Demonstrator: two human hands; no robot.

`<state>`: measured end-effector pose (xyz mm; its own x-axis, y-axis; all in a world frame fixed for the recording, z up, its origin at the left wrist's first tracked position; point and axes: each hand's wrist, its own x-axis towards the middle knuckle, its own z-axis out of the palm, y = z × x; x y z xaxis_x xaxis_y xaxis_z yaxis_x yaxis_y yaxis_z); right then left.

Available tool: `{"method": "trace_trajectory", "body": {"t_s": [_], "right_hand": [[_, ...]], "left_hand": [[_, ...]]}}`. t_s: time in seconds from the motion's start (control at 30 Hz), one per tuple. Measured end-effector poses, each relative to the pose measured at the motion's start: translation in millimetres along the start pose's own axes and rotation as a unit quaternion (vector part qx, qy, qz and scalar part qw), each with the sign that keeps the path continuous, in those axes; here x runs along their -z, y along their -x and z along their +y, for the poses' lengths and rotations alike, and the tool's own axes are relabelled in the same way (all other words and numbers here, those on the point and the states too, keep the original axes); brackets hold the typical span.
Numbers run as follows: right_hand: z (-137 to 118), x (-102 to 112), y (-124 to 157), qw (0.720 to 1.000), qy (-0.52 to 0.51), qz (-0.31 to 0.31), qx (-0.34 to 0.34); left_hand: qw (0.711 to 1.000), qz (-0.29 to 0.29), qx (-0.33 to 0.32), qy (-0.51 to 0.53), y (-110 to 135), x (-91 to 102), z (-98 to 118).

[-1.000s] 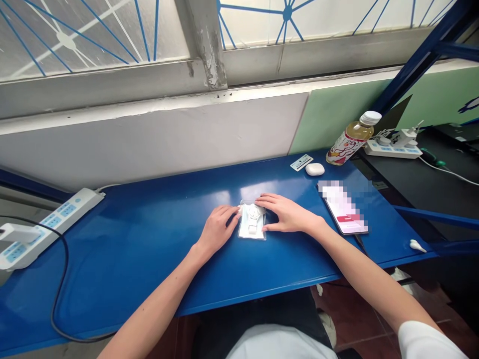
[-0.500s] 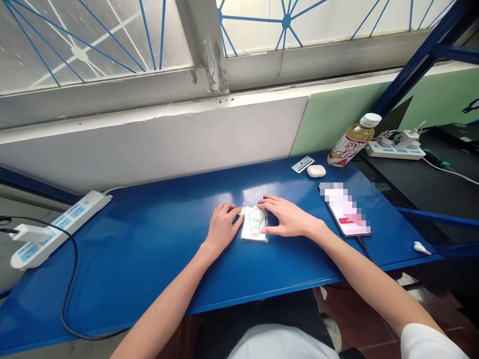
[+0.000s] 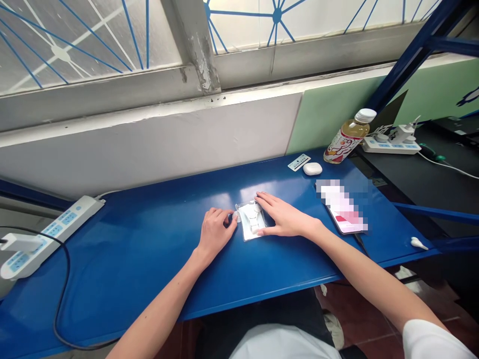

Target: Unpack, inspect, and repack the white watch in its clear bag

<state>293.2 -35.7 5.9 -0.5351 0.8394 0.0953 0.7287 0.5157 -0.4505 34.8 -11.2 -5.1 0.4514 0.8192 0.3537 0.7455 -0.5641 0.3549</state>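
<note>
A small clear plastic packet (image 3: 247,230) lies flat on the blue table, with white pieces showing inside it; their kind cannot be made out. My left hand (image 3: 216,230) is at its upper left corner, thumb and forefinger pinched on a bit of the clear plastic that sticks out there. Over the packet's right side rests my right hand (image 3: 282,215), open, with its thumb low and its fingers stretched toward the top edge. Part of the packet is hidden under that hand.
Right of the hands are a phone (image 3: 342,209) with a cable, a white earbud case (image 3: 313,169), a card (image 3: 299,162), a drink bottle (image 3: 345,139) and a single earbud (image 3: 419,243). A power strip (image 3: 56,234) with a black cable (image 3: 66,279) lies at the left.
My left hand has drawn left, pulling the plastic at the packet's corner outward. The right hand stays on the packet's right side. The whole view has shifted slightly.
</note>
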Motion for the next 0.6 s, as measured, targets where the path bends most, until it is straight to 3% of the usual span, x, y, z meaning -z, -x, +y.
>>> {"method": "trace_trajectory", "body": {"t_s": [0.17, 0.4, 0.6], "right_hand": [[2, 1, 1, 1.000, 0.003, 0.000, 0.005], [9, 3, 2, 1.000, -0.010, -0.011, 0.007], [15, 6, 1, 0.999, -0.017, -0.032, -0.012]], "left_hand": [[1.000, 0.012, 0.008, 0.023, -1, 2.3, -1], [0.986, -0.136, -0.092, 0.038, 1, 4.9, -3], [0.981, -0.173, -0.082, 0.033, 0, 6.5, -5]]}}
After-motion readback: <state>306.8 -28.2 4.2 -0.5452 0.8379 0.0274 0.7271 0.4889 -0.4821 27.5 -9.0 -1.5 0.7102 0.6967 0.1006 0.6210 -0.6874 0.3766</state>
